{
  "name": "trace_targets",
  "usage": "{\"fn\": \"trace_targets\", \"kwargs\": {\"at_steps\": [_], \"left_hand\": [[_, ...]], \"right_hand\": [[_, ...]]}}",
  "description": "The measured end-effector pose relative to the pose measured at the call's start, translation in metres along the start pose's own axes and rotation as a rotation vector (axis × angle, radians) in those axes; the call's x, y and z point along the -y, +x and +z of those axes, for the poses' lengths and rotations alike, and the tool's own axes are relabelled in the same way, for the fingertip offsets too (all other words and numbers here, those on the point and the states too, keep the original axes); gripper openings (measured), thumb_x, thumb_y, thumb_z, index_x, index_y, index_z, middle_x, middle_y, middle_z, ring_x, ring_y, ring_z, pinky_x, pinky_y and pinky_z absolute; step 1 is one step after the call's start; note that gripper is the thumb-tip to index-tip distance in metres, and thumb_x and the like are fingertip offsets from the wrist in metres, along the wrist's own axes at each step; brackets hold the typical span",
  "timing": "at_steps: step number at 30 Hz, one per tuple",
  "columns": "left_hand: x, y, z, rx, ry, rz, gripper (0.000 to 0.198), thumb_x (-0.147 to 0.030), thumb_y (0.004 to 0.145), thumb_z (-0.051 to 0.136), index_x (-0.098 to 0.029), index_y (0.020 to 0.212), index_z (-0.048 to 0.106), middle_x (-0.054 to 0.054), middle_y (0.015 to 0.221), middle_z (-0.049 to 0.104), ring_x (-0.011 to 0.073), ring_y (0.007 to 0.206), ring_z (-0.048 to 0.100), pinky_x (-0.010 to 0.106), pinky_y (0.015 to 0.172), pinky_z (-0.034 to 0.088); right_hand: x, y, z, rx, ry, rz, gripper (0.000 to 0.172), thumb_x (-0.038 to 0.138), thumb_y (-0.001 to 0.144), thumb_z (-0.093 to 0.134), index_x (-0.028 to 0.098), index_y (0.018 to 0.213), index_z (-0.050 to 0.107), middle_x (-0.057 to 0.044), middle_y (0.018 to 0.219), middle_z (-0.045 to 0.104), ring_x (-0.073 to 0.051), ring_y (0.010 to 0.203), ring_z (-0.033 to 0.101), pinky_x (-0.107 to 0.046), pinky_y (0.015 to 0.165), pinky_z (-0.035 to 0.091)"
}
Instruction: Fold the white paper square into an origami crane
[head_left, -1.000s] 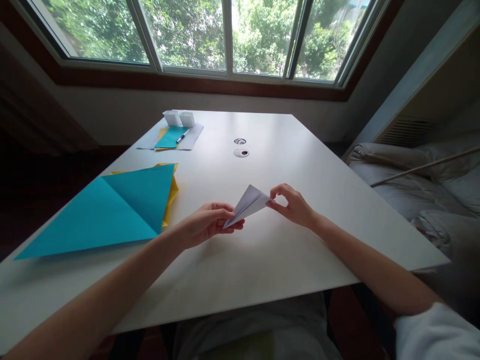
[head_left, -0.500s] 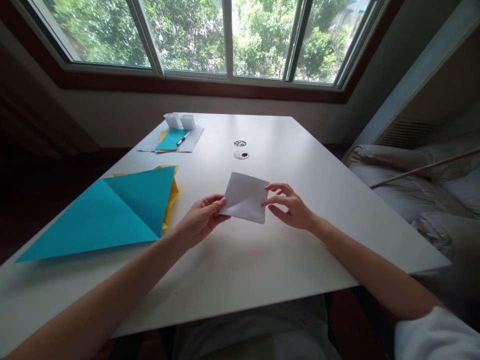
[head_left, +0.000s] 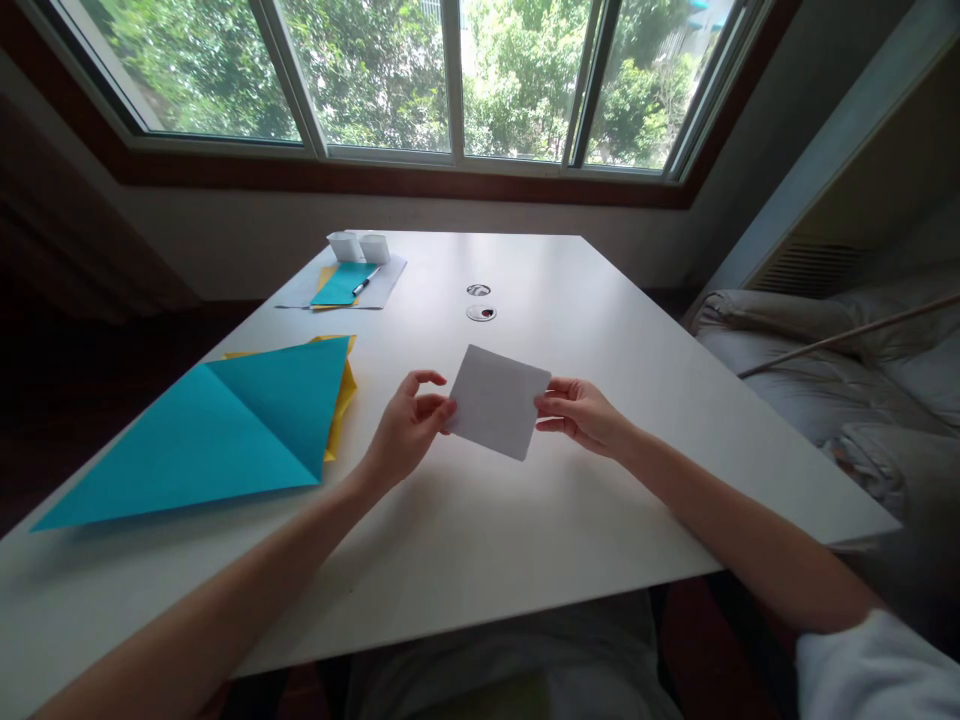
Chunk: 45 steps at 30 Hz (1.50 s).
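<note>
A small white paper square is held up flat above the white table, facing me. My left hand pinches its left edge, index finger curled above. On the opposite side, my right hand grips the right edge with fingers closed on it. A large folded blue paper lies to the left on the table, with a yellow sheet showing under its right side.
At the table's far left lie a grey sheet with blue and yellow papers, a pen and two small white paper boxes. Two round cable holes sit mid-table. Windows stand behind; bedding lies to the right.
The white paper went from a folded triangle to an opened flat square, now raised and turned to face me. Both hands shifted to its side edges.
</note>
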<state>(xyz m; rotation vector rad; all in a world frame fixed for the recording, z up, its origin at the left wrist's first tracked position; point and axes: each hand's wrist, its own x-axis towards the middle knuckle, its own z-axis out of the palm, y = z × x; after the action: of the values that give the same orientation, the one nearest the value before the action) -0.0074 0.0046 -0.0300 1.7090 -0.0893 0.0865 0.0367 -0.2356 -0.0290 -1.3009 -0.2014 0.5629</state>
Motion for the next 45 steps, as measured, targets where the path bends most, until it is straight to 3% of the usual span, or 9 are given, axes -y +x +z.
{"fn": "trace_targets", "kwargs": {"at_steps": [7,13,20,27,31,34,38,41,45], "left_hand": [[0.0,-0.009,0.006,-0.061,0.784,0.557,0.028,-0.036,0.081,0.053,-0.02,0.104,0.06,0.011,0.113,0.052,0.0201,0.089,0.056,0.037,0.08,0.048],[-0.004,-0.016,0.011,0.114,0.835,0.723,0.028,-0.034,0.08,0.057,-0.017,0.102,0.062,0.01,0.092,0.06,0.0195,0.085,0.055,0.032,0.075,0.048],[0.0,-0.016,0.011,-0.01,0.611,0.49,0.015,-0.025,0.084,0.051,-0.019,0.088,0.064,0.004,0.079,0.065,0.0134,0.067,0.059,0.023,0.061,0.045],[-0.003,0.003,0.003,-0.336,-0.299,0.1,0.017,-0.028,0.069,0.068,-0.017,0.077,0.057,-0.003,0.06,0.059,0.0086,0.051,0.056,0.02,0.052,0.047],[-0.006,0.011,-0.002,-0.502,-0.508,-0.111,0.034,-0.017,0.066,0.068,-0.019,0.095,0.05,-0.003,0.068,0.061,0.0079,0.055,0.059,0.02,0.056,0.049],[-0.002,0.013,-0.005,-0.555,-0.475,-0.121,0.054,-0.014,0.068,0.066,-0.025,0.114,0.039,-0.004,0.071,0.06,0.0085,0.057,0.059,0.022,0.059,0.049],[0.007,0.013,-0.009,-0.487,-0.145,-0.082,0.04,-0.019,0.06,0.071,-0.021,0.097,0.056,-0.004,0.072,0.054,0.0099,0.063,0.056,0.02,0.055,0.045],[0.006,0.008,-0.005,-0.295,0.037,-0.184,0.032,-0.03,0.061,0.073,-0.017,0.089,0.064,-0.004,0.065,0.049,0.0084,0.056,0.05,0.019,0.048,0.038],[-0.008,-0.004,0.009,0.029,-0.272,-0.24,0.054,-0.036,0.067,0.071,-0.02,0.115,0.052,0.001,0.083,0.056,0.0124,0.07,0.057,0.022,0.057,0.045]], "right_hand": [[-0.006,0.003,0.003,-0.176,0.068,-0.03,0.025,0.031,0.06,0.077,0.015,0.072,0.063,-0.002,0.074,0.066,-0.011,0.066,0.061,-0.024,0.063,0.05],[-0.006,0.001,0.009,-0.171,0.125,-0.006,0.025,0.032,0.062,0.076,0.015,0.072,0.061,-0.001,0.072,0.066,-0.011,0.065,0.061,-0.022,0.061,0.049],[-0.009,0.004,0.007,-0.191,0.178,0.04,0.021,0.03,0.066,0.073,0.016,0.078,0.063,-0.002,0.074,0.067,-0.011,0.067,0.063,-0.022,0.063,0.051],[-0.007,0.006,0.0,-0.201,0.158,-0.019,0.016,0.023,0.066,0.071,0.016,0.08,0.066,-0.004,0.083,0.069,-0.012,0.072,0.064,-0.024,0.072,0.051],[-0.006,0.006,-0.004,-0.156,0.11,-0.03,0.021,0.028,0.068,0.071,0.016,0.085,0.067,-0.005,0.086,0.069,-0.012,0.075,0.064,-0.022,0.07,0.051],[-0.008,0.006,-0.003,-0.145,0.04,-0.027,0.025,0.035,0.068,0.071,0.016,0.083,0.067,-0.005,0.08,0.068,-0.011,0.069,0.063,-0.02,0.062,0.05],[-0.01,0.003,0.003,-0.228,-0.134,-0.224,0.026,0.038,0.065,0.072,0.016,0.068,0.06,0.0,0.064,0.064,-0.01,0.058,0.059,-0.022,0.055,0.049],[-0.011,-0.004,0.01,-0.325,-0.425,-0.482,0.025,0.037,0.068,0.07,0.017,0.061,0.056,0.002,0.056,0.06,-0.01,0.053,0.056,-0.022,0.052,0.047],[-0.012,-0.016,0.013,-0.318,-0.91,-0.803,0.014,0.032,0.078,0.061,0.019,0.071,0.062,0.0,0.066,0.065,-0.011,0.06,0.059,-0.021,0.053,0.044]]}}
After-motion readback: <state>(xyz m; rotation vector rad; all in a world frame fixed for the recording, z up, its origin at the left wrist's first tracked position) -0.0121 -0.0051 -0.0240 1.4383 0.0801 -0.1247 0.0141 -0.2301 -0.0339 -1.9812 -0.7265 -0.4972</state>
